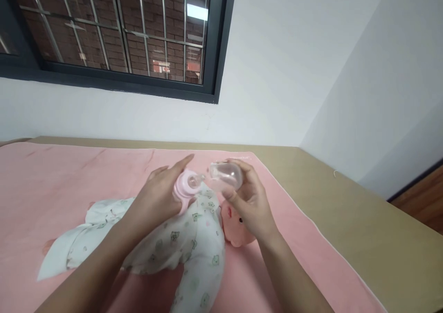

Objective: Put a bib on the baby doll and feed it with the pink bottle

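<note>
My left hand (161, 190) is wrapped round a baby bottle (185, 186) with a pink collar and a clear teat that points right. Between the fingers and thumb of my right hand (251, 195) is a clear, domed bottle cap (226, 175), its open end facing the teat. A small gap separates cap and teat. Beneath both hands lies a baby doll (173, 239) in white clothes with a small green print. Its head (237, 225) is to the right, partly covered by my right hand, and its legs stretch left.
A pink mat (263, 276) lies under the doll on a tan surface (346, 211). White walls (277, 63) rise behind and to the right. A dark-framed window (221, 40) with metal bars is at the upper left. Wooden panelling (422, 207) shows at the right edge.
</note>
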`<act>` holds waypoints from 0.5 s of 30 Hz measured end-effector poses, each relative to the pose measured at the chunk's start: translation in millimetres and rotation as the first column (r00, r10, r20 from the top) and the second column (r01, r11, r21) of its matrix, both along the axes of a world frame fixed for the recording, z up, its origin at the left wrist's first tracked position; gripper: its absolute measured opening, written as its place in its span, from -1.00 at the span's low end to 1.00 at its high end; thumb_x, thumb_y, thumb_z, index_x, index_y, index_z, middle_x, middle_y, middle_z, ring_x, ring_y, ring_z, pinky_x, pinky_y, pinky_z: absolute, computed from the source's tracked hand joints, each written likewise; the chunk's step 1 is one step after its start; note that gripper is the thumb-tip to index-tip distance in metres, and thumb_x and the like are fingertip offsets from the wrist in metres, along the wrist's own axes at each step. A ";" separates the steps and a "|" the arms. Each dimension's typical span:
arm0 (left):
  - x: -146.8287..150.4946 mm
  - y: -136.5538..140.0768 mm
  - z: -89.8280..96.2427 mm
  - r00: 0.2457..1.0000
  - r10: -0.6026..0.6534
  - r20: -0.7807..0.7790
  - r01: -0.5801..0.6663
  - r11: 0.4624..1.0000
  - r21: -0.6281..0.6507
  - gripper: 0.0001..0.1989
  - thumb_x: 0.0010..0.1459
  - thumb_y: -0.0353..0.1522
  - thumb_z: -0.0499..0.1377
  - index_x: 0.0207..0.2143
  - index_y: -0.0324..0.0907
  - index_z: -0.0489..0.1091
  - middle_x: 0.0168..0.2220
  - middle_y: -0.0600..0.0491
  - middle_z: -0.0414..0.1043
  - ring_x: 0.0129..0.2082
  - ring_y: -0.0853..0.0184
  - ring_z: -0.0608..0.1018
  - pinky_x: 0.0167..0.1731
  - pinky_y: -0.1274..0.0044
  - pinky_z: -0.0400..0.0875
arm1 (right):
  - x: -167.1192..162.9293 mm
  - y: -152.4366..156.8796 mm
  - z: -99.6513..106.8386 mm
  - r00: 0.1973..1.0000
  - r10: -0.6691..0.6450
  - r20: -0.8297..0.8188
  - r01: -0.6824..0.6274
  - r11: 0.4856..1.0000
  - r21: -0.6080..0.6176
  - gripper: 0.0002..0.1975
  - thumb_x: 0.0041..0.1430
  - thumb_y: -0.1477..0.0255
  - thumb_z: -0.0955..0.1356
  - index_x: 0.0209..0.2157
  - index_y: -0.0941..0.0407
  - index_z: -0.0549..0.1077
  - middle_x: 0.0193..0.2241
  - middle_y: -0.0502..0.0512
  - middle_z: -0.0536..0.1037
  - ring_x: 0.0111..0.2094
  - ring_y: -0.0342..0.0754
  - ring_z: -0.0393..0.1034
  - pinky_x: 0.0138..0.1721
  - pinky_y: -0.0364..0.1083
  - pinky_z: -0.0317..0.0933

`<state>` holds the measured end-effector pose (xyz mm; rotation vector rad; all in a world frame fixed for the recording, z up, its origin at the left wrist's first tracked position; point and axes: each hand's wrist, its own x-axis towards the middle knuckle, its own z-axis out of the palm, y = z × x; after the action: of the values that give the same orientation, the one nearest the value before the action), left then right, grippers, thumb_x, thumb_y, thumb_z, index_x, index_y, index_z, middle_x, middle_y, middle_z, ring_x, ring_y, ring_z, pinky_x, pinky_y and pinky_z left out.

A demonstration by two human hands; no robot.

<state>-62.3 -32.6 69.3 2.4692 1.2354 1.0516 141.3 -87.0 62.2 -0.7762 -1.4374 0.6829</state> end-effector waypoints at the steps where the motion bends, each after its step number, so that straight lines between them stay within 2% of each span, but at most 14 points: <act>1: -2.7 2.4 3.1 0.999 0.045 0.017 -0.045 0.999 -0.023 -0.28 -0.03 -0.22 0.28 0.21 -0.15 0.26 -0.09 -0.02 0.56 -0.10 0.04 0.55 -0.11 0.31 0.41 | 8.5 4.3 0.8 0.998 -0.055 -0.005 0.055 0.998 0.013 -0.54 0.13 0.24 0.47 0.05 -0.06 0.36 0.08 0.09 0.44 0.13 0.01 0.35 0.12 0.03 0.30; 3: -9.5 8.7 7.1 0.989 0.130 0.071 -0.126 0.991 -0.050 -0.39 -0.06 -0.12 0.31 0.06 -0.10 0.38 -0.16 0.01 0.56 -0.14 0.04 0.55 -0.15 0.34 0.40 | 31.6 16.5 -0.8 0.981 -0.191 0.033 0.191 0.982 0.014 -0.51 0.13 0.21 0.45 0.08 -0.05 0.33 0.10 0.12 0.42 0.11 0.02 0.36 0.11 0.06 0.30; 5: -16.0 17.3 6.6 0.968 0.220 0.119 -0.212 0.974 -0.081 -0.47 -0.09 -0.04 0.33 -0.09 -0.06 0.41 -0.20 0.04 0.55 -0.18 0.05 0.55 -0.20 0.37 0.38 | 60.2 32.5 -8.7 0.930 -0.351 0.112 0.353 0.936 0.003 -0.47 0.12 0.17 0.42 0.11 -0.03 0.32 0.08 0.15 0.42 0.07 0.04 0.37 0.09 0.08 0.31; 6: -18.4 22.7 4.7 0.955 0.267 0.127 -0.256 0.962 -0.095 -0.47 -0.09 -0.01 0.33 -0.11 -0.05 0.40 -0.20 0.05 0.54 -0.18 0.05 0.55 -0.25 0.39 0.37 | 75.2 41.0 -15.4 0.882 -0.438 0.172 0.446 0.895 -0.004 -0.45 0.11 0.15 0.42 0.12 -0.01 0.33 0.10 0.17 0.40 0.06 0.05 0.37 0.10 0.10 0.29; 8: -21.0 35.6 -1.5 0.936 0.336 0.102 -0.324 0.939 -0.115 -0.46 -0.07 0.00 0.32 -0.09 -0.04 0.36 -0.21 0.06 0.52 -0.17 0.05 0.53 -0.31 0.43 0.33 | 103.8 56.9 -33.6 0.748 -0.596 0.294 0.628 0.778 -0.021 -0.41 0.10 0.14 0.39 0.15 0.03 0.34 0.13 0.23 0.35 0.07 0.09 0.36 0.12 0.13 0.27; 10: -20.3 51.5 -9.1 0.932 0.358 0.050 -0.349 0.927 -0.139 -0.46 -0.06 -0.02 0.32 -0.09 -0.05 0.31 -0.24 0.06 0.51 -0.18 0.06 0.52 -0.34 0.44 0.30 | 127.2 69.5 -56.0 0.641 -0.645 0.415 0.732 0.677 -0.079 -0.37 0.10 0.14 0.36 0.18 0.09 0.32 0.10 0.29 0.34 0.03 0.13 0.39 0.11 0.14 0.27; 11: -19.1 60.3 -13.1 0.934 0.357 0.026 -0.348 0.923 -0.164 -0.47 -0.06 -0.04 0.32 -0.10 -0.06 0.30 -0.25 0.07 0.51 -0.20 0.07 0.53 -0.34 0.44 0.30 | 136.2 74.4 -67.8 0.614 -0.637 0.466 0.757 0.642 -0.120 -0.36 0.10 0.16 0.34 0.19 0.12 0.31 0.07 0.30 0.35 0.02 0.14 0.40 0.10 0.14 0.27; 15: -14.8 97.2 -31.5 0.942 0.336 -0.016 -0.322 0.886 -0.335 -0.45 -0.14 -0.14 0.38 -0.11 -0.05 0.28 -0.20 0.08 0.52 -0.18 0.10 0.54 -0.30 0.46 0.30 | 154.2 85.7 -111.3 0.572 -0.559 0.600 0.793 0.564 -0.230 -0.34 0.13 0.26 0.26 0.25 0.18 0.22 0.11 0.34 0.34 0.06 0.17 0.39 0.07 0.08 0.29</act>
<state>-77.1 64.7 37.8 2.0179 1.7036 0.8686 295.5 -1.3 -49.1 -1.9132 -1.1945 0.1925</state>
